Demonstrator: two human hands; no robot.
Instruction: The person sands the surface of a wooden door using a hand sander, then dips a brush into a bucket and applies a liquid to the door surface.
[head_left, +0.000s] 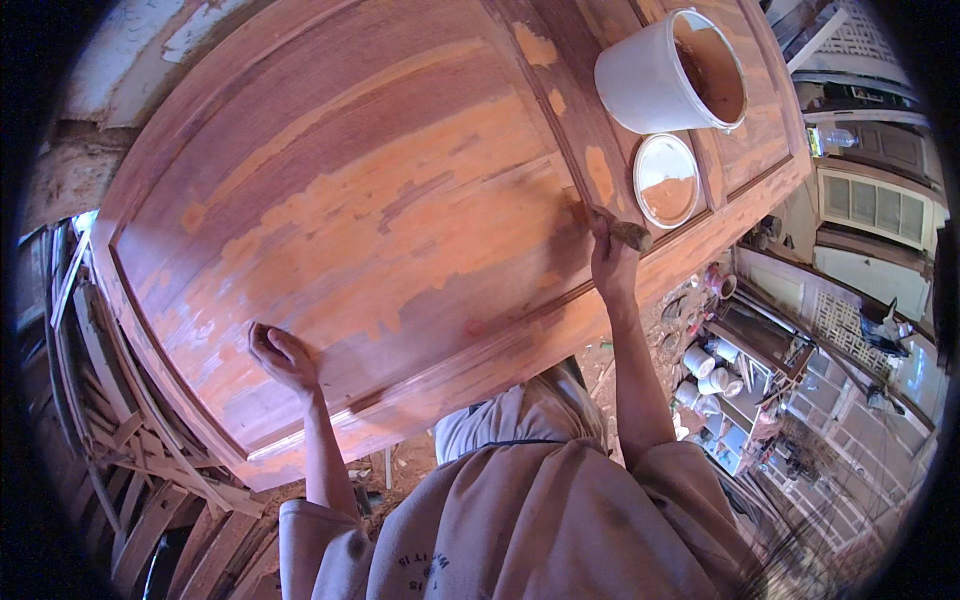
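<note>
A large reddish-brown wooden panelled door (400,110) lies before me, with broad smears of orange filler across its panel. My right hand (613,262) is closed around a putty knife (630,236). Its worn handle end sticks out to the right of my fist, and its blade side, mostly hidden by the fingers, is at the panel's filler-covered right part. At the near left of the same panel, my left hand (285,358) touches the wood, thumb apart from the slightly bent fingers, with nothing visible in it.
On the door's right part stands a white bucket (640,75) with brown-orange filler inside. Beside it lies a round white lid (667,155) smeared with filler. Wood strips (130,440) are piled at the left. Several white tubs (712,380) and shelving stand at the right.
</note>
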